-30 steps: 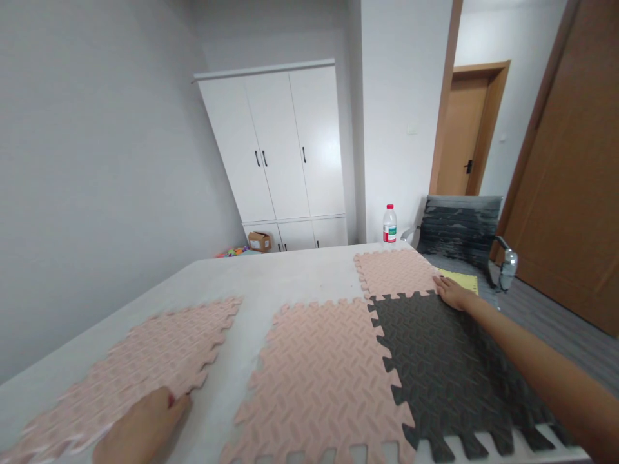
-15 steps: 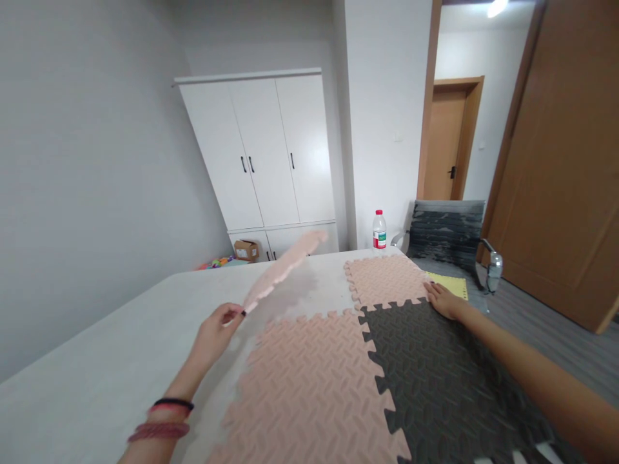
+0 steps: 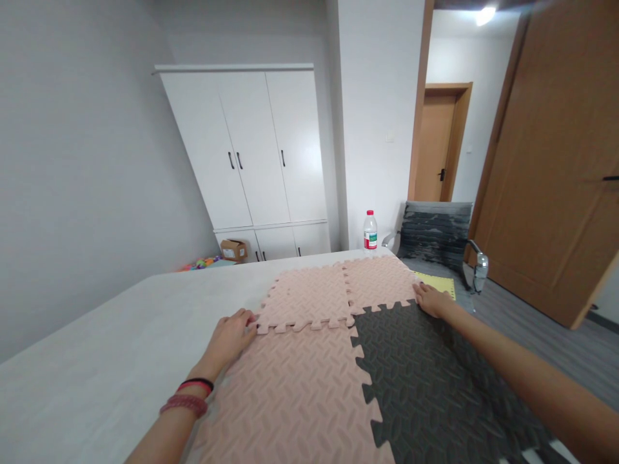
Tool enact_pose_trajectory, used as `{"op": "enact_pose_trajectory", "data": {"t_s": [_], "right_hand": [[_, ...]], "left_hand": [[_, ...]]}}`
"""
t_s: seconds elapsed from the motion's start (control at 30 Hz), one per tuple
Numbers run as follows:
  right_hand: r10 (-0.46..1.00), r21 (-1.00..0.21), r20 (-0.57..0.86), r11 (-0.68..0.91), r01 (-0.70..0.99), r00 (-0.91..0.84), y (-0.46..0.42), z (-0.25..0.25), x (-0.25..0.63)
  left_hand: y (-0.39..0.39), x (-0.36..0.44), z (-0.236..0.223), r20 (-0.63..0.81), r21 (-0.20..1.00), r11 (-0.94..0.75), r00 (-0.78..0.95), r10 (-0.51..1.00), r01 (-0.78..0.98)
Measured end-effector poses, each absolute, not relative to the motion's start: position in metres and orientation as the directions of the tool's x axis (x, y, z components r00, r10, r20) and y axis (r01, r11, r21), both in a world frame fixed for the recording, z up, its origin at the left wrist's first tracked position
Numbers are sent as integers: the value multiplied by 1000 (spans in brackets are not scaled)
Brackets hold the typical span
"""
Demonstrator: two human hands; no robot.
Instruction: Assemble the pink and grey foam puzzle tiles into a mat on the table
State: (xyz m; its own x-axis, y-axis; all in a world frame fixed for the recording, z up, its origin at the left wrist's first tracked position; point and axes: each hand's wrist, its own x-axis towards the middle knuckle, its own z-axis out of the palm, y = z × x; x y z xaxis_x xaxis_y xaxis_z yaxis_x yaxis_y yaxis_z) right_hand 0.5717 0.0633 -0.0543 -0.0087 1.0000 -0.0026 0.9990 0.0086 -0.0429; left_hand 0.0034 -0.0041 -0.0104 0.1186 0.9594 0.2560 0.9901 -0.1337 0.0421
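Left hand (image 3: 235, 336) pinching far-left pink tile (image 3: 308, 293) by its near-left corner, right hand (image 3: 432, 301) resting where far-right pink tile (image 3: 380, 281) meets black tile (image 3: 420, 377), its grip I can't tell

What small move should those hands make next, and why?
Perhaps the left hand should nudge the far left pink toothed foam tile into line: its near edge seems to overlap the near pink toothed foam tile, and small gaps show beside the far right pink toothed foam tile.
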Motion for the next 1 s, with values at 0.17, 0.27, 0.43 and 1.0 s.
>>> {"op": "enact_pose_trajectory", "data": {"t_s": [0.17,0.27,0.43,1.0], "right_hand": [[964,-64,94,255,965,-249,47,-32,501],[894,-122,137,442,889,-426,38,-25,445],[838,-207,180,544,813,-515,39,-24,387],[800,-353,161,594,723,-579,87,-53,381]], "left_hand": [[-2,-4,-17,248,-32,-122,126,961,992],[-1,-7,-18,244,-60,-120,131,961,991],[3,-9,-19,239,-93,-97,117,964,991],[11,-14,-28,207,5,-87,84,975,996]]}}
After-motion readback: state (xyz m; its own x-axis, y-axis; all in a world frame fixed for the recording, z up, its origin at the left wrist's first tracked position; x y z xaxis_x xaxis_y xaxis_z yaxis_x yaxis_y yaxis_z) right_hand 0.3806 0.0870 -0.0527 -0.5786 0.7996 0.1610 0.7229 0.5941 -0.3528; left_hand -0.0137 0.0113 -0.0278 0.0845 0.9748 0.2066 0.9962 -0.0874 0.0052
